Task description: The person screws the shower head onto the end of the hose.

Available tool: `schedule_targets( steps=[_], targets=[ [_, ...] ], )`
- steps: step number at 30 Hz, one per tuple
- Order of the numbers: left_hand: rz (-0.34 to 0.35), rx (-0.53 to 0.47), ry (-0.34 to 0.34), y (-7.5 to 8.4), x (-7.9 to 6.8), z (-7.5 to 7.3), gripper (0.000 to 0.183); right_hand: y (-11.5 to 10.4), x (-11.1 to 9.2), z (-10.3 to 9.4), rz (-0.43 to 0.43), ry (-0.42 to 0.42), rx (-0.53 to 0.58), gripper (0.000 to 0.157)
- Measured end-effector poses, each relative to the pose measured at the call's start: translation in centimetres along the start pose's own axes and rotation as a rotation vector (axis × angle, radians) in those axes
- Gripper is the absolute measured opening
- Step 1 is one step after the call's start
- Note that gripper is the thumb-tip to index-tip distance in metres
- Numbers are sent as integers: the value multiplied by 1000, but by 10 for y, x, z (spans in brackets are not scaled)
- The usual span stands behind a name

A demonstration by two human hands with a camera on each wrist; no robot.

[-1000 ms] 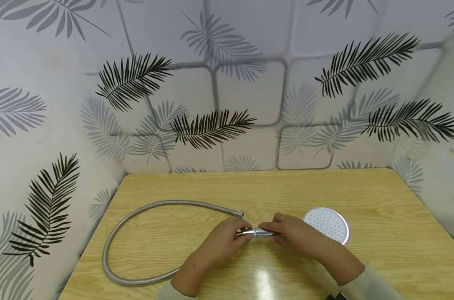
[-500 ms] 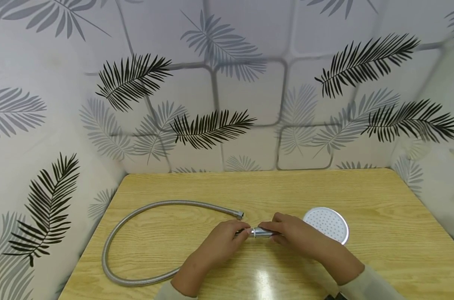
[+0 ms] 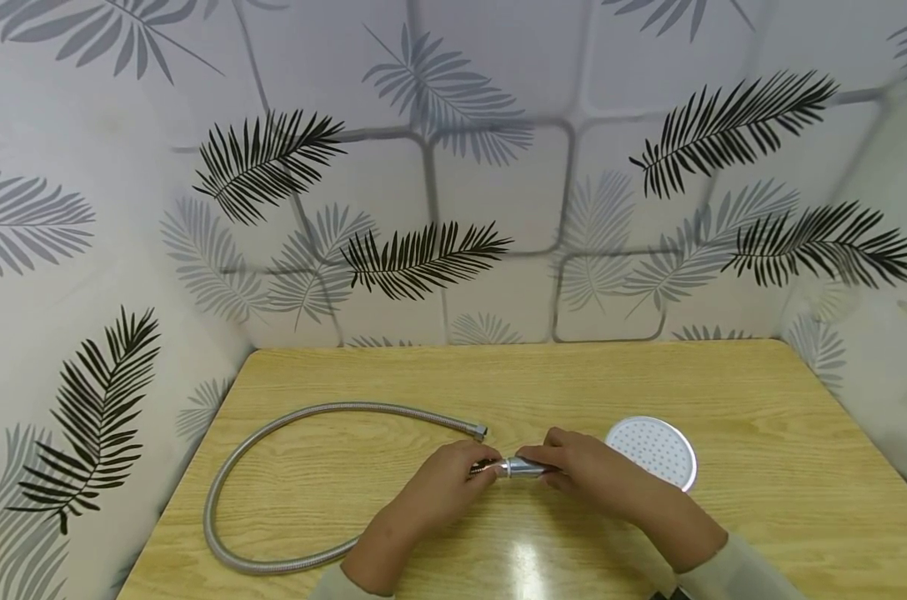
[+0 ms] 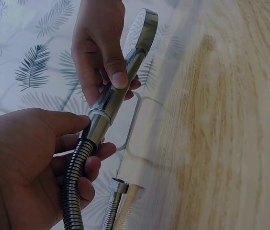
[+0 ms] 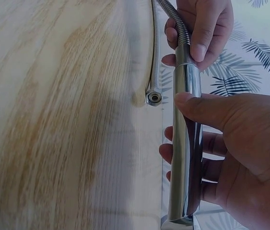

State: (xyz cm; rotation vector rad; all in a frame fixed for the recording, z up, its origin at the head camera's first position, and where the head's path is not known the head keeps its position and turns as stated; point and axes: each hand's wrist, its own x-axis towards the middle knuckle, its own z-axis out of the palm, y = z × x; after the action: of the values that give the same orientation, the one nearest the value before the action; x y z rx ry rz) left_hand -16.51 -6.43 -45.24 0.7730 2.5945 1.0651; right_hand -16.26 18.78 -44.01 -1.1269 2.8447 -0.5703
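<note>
A chrome hand shower (image 3: 652, 450) with a round white spray face lies across my right hand (image 3: 588, 468), which grips its handle (image 5: 179, 163) between thumb and fingers. My left hand (image 3: 446, 482) pinches the smooth metal nut (image 4: 95, 128) of a flexible shower hose at the base of that handle. In the left wrist view the nut sits in line with the handle, with a pale ring at the joint. From there the ribbed hose (image 4: 73, 182) runs down across the left fingers.
The rest of the hose (image 3: 215, 492) loops over the left of the wooden table (image 3: 761, 500). Its free end (image 3: 479, 431), with a hex nut, lies just beyond my left hand. Behind the table stands a leaf-patterned wall (image 3: 498, 183).
My left thumb and fingers shift slightly around the nut, forward and then back. My right hand and the hand shower stay in place.
</note>
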Motion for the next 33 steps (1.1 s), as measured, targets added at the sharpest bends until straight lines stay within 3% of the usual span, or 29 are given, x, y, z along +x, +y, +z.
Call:
schedule_targets(
  steps=[17, 25, 33],
  targets=[
    [13, 28, 23, -3, -1, 1, 26, -1, 0, 2, -20, 19, -1, 40],
    [1, -18, -6, -3, -1, 1, 39, -1, -1, 2, -37, 23, -6, 40],
    [-10, -71, -31, -4, 0, 0, 32, -2, 0, 2, -23, 10, -13, 40]
  ],
)
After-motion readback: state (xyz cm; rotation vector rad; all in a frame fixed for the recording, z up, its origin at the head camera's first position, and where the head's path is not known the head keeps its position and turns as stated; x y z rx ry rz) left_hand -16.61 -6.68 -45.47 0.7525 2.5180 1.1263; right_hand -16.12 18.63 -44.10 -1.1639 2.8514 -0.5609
